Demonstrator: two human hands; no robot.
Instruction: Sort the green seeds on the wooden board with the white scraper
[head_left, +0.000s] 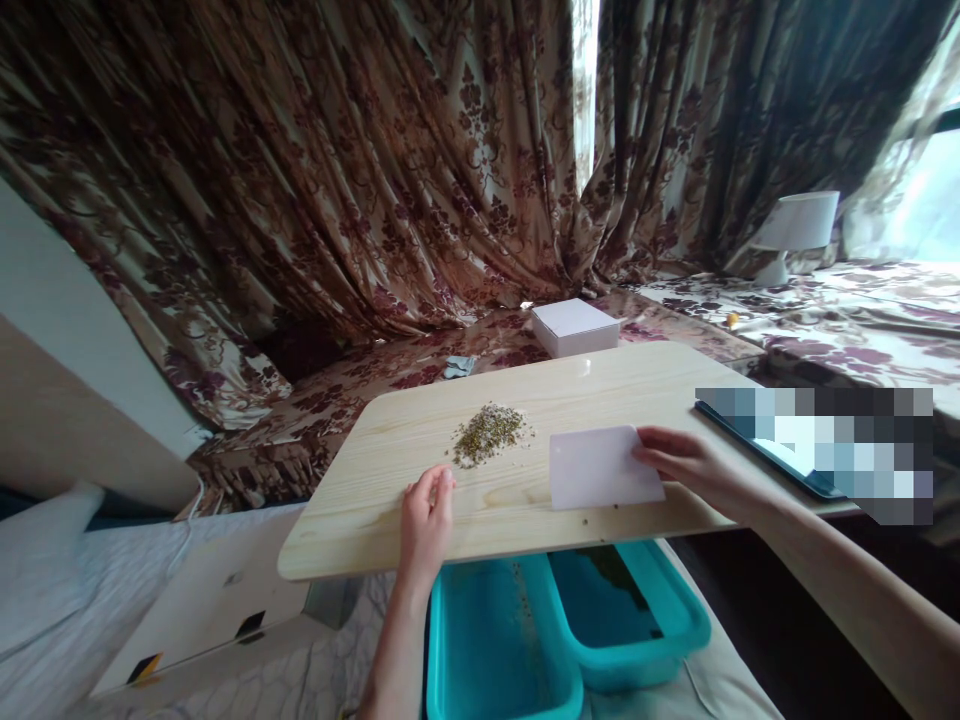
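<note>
Mixed grain heap (489, 434), green and pale, on table (637, 390), just beyond and right of left hand (428, 500), the nearer one; heap's long axis runs away rightward. Left hand loosely curled, cannot tell if gripping anything. Right hand (675, 456) pinches white card (600, 468) heap-side.

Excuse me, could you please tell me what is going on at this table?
A person is at a pale wooden table with a loose pile of small mixed grains on it. The right hand holds a white card by its edge, to the right of the pile. The left hand, fingers curled, is just on the pile's near side. Two turquoise tubs sit below the table's near edge.
</note>
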